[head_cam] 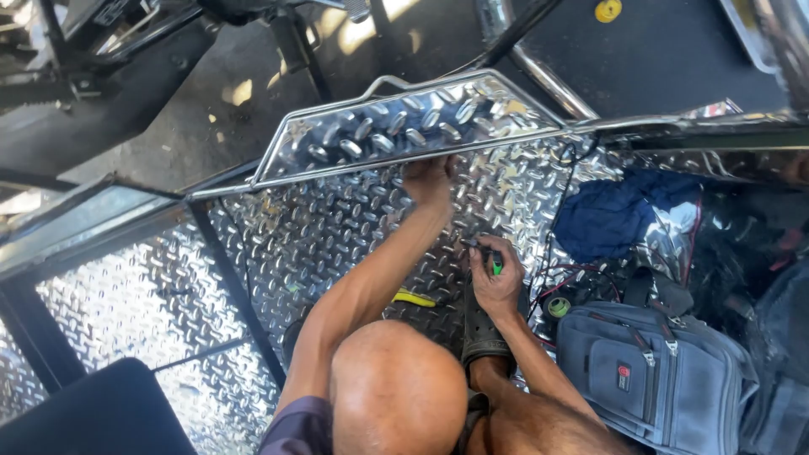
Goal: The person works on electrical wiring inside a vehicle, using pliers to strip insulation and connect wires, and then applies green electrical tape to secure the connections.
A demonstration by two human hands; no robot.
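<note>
I look down at a shiny diamond-pattern metal floor plate (337, 227). My left hand (428, 179) reaches forward and presses on the plate just under the raised metal step (404, 126), fingers curled against the edge. My right hand (495, 274) is closed around a small screwdriver with a green-and-black handle (493, 259), its tip pointing left onto the plate. My bare knee (396, 388) fills the lower middle, and my foot in a dark sandal (482, 333) rests on the plate beneath the right hand.
A grey tool bag (649, 371) lies at the right, with a blue cloth (615, 215) behind it and red and black wires (573, 278) beside a green tape roll (558, 307). A yellow object (413, 297) peeks from under my arm. Dark frame bars (232, 278) cross the left.
</note>
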